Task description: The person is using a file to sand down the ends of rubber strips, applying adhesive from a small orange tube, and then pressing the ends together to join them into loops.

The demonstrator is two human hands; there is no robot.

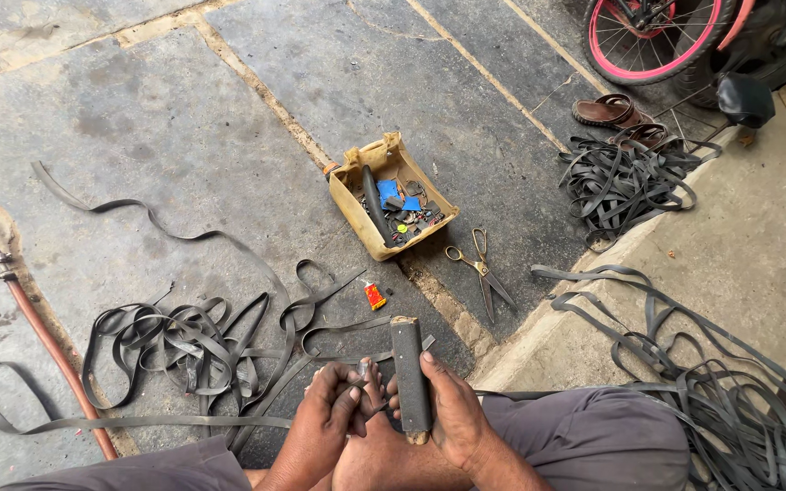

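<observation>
My right hand (452,414) grips a short wooden block wrapped in dark rubber (409,368), held upright over my knee. My left hand (325,418) is just left of it, fingers pinched on a small piece of rubber strip beside the block. A long black rubber strip (138,421) runs from my left hand out to the left across the stone floor. What the left fingertips press on is partly hidden.
A tan box of small tools and patches (391,195) sits ahead. Scissors (482,270) lie right of it, a small red tube (374,295) nearer me. Piles of black rubber strips (625,177) lie around. A hose (34,318) runs at left; sandals (607,111) and a pink-rimmed bicycle wheel (652,41) lie at far right.
</observation>
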